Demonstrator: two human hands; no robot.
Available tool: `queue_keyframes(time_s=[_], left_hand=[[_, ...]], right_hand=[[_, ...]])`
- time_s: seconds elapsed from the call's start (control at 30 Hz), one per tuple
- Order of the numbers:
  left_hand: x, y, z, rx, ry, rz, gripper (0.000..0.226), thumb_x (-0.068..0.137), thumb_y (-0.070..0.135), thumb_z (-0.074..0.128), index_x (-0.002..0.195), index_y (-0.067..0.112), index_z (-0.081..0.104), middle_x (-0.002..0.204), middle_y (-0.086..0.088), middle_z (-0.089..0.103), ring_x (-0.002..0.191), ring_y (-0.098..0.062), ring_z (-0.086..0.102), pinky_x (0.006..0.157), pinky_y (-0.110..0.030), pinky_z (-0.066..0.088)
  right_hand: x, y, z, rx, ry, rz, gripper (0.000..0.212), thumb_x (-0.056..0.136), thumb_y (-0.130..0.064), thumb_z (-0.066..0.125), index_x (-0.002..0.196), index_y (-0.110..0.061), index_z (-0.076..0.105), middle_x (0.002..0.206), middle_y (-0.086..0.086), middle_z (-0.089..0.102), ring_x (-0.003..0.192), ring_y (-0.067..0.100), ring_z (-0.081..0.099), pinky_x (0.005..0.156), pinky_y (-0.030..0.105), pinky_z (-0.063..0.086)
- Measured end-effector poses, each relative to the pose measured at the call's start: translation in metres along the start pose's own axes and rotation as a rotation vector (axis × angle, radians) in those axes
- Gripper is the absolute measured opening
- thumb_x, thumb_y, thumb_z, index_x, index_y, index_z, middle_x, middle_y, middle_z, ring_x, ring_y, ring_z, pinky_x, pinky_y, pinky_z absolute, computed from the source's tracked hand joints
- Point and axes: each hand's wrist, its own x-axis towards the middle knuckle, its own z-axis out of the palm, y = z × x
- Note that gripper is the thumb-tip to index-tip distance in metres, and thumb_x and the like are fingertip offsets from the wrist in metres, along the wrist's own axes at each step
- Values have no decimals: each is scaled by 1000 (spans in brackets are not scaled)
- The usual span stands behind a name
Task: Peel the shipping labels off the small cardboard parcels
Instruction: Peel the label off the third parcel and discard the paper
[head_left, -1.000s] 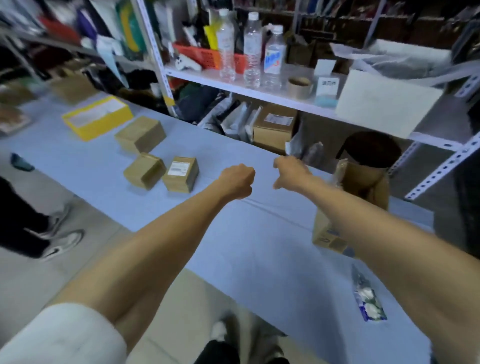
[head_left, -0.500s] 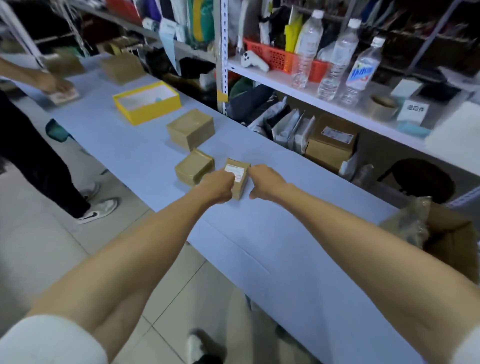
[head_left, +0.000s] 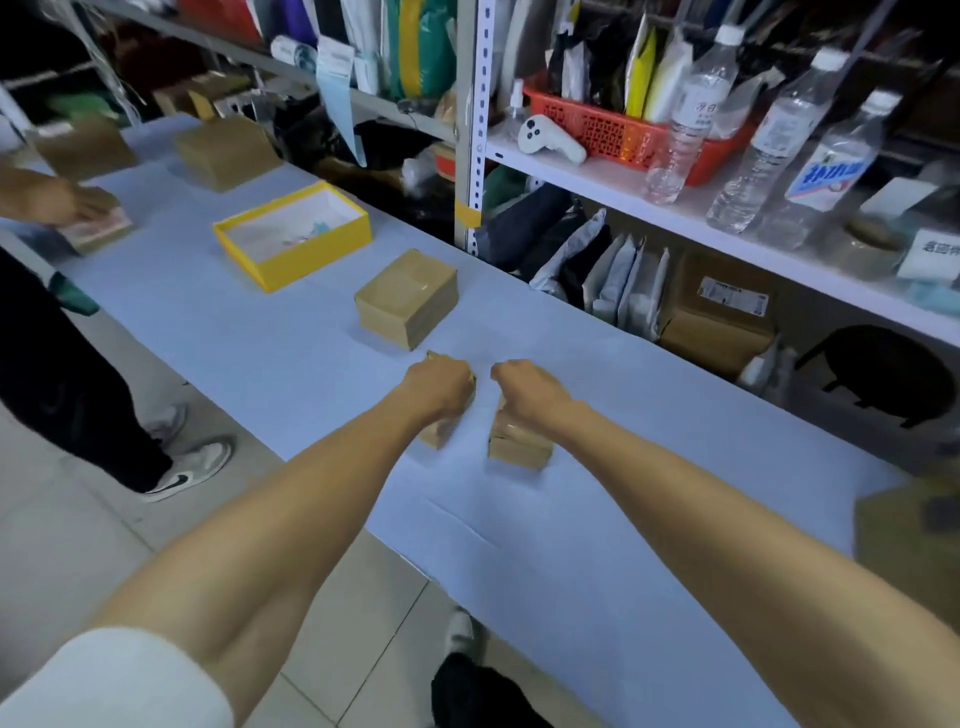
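A yellow box (head_left: 293, 234) and a larger brown box (head_left: 408, 299) sit on the blue worktop (head_left: 260, 353). Nearer, the left hand (head_left: 441, 387) curls over and grips the left small parcel (head_left: 438, 435). Just beside it, the right hand (head_left: 530, 400) grips the right small parcel (head_left: 519, 449), and both parcels rest on the worktop.

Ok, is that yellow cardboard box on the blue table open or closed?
Open: the yellow cardboard box has no lid on it, and its white inside shows, with pale blurred contents.

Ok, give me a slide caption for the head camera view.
Left hand grips the left parcel, right hand the right parcel, on a blue table.
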Motion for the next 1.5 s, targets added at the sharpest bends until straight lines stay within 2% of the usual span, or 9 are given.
queue_keyframes(time_s=[0.17, 0.33, 0.43, 0.73, 0.9, 1.1, 1.2, 1.3, 1.5], left_hand=[[52, -20, -19, 76, -46, 43, 30, 89, 4, 48, 118, 5, 54, 118, -15, 56, 105, -33, 58, 75, -35, 43], [93, -37, -41, 55, -49, 135, 13, 88, 6, 48, 100, 12, 51, 101, -12, 52, 87, -29, 54, 69, -35, 43], [112, -54, -44, 27, -80, 159, 21, 87, 6, 49, 106, 9, 58, 106, -14, 58, 95, -31, 60, 73, -37, 47], [142, -89, -21, -123, -183, 290, 27, 84, 7, 52, 108, 7, 64, 114, -14, 64, 103, -32, 62, 83, -37, 51], [144, -117, 10, -258, -196, 239, 17, 80, 6, 57, 96, 5, 63, 104, -12, 67, 102, -32, 63, 83, -36, 51], [133, -124, 47, -321, -322, 33, 55, 90, 14, 60, 133, -8, 34, 135, -27, 44, 119, -39, 53, 92, -40, 47], [136, -131, 56, -469, -439, 11, 19, 93, 13, 55, 100, -4, 51, 100, -24, 62, 90, -38, 67, 71, -42, 57], [148, -135, 54, -475, -345, 81, 21, 90, 12, 55, 72, 3, 50, 78, -18, 63, 78, -36, 69, 71, -41, 59], [184, -115, 28, -506, -178, 127, 30, 87, 16, 55, 59, 10, 46, 79, -16, 64, 82, -34, 67, 72, -39, 55]], right_hand=[[53, 15, -16, -46, -12, 39, 40, 81, -5, 64, 120, -1, 53, 116, 17, 55, 106, 35, 55, 77, 37, 46], [81, 15, -30, -44, -54, 129, 18, 80, -7, 64, 93, -6, 51, 115, 16, 55, 107, 34, 55, 72, 35, 42], [92, 7, -22, -28, -85, 185, 39, 82, -2, 60, 120, -2, 52, 121, 16, 53, 111, 33, 54, 81, 37, 47], [98, -25, 3, 198, -125, 491, 38, 89, -16, 62, 121, -3, 49, 123, 14, 53, 110, 33, 55, 69, 34, 44], [96, -38, 34, 403, -104, 604, 47, 88, -23, 63, 127, 0, 48, 128, 20, 50, 115, 35, 52, 93, 37, 46], [94, -47, 68, 752, -120, 766, 31, 87, -29, 68, 99, -5, 53, 97, 11, 56, 92, 28, 57, 75, 35, 46], [95, -56, 81, 1078, -123, 810, 23, 86, -17, 71, 94, -5, 53, 84, 10, 60, 68, 21, 61, 65, 32, 54], [100, -61, 79, 1210, -25, 833, 13, 87, -2, 67, 92, -1, 55, 77, 7, 60, 63, 17, 60, 50, 24, 52], [135, -32, 61, 1030, 205, 893, 30, 79, -10, 70, 105, 2, 61, 101, 21, 67, 94, 36, 67, 83, 51, 56]])
